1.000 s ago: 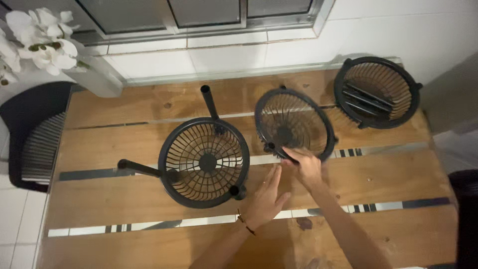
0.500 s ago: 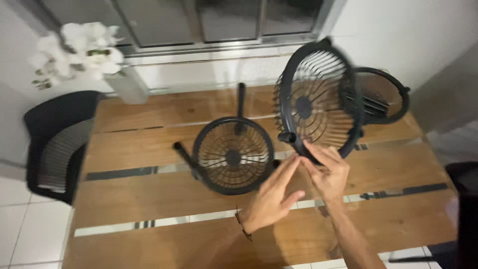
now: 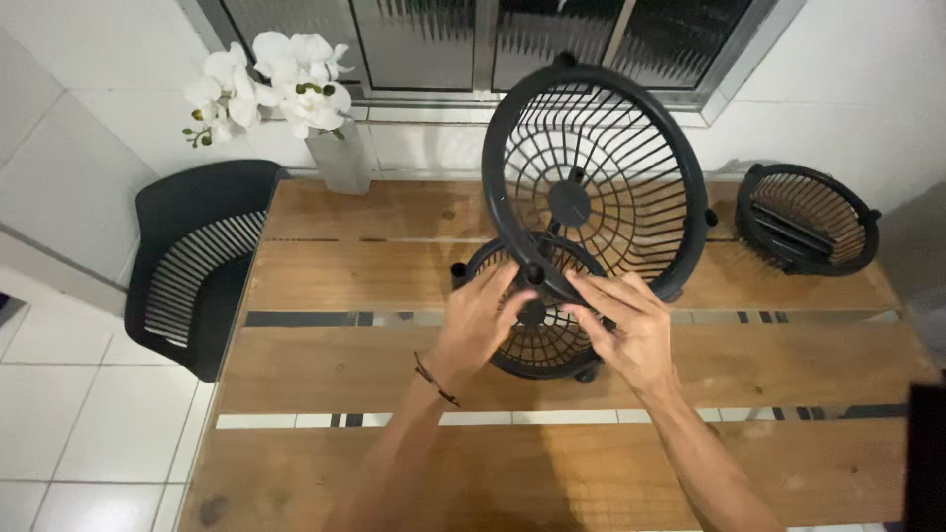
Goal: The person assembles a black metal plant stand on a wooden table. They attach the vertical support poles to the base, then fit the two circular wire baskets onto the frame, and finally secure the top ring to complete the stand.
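Black plastic, ribbed and round: the grille [image 3: 591, 182] is lifted off the table [image 3: 325, 365] and tilted up toward the camera, its lower rim above a second grille [image 3: 540, 340] that lies flat on the wood. The right hand [image 3: 626, 330] pinches that lower rim, fingers closed on it. The left hand [image 3: 483, 320] has its fingers loosely spread, fingertips at the same edge beside a small clip; I cannot tell whether it truly grips or only steadies.

To do this well, I judge the rim should be held at two spread points rather than one, since the thin ribs would flex under a pinch; keep the fingers on the solid ring, not the spokes, and turn it slowly so it does not knock the grille beneath.

Containers: a pale vase [image 3: 340, 158] at the table's far edge holds white orchids [image 3: 271, 79]. A third grille [image 3: 808, 217], bowl-like, sits at the far right; nothing loose shows inside it. A black chair [image 3: 197, 266] stands at the left.
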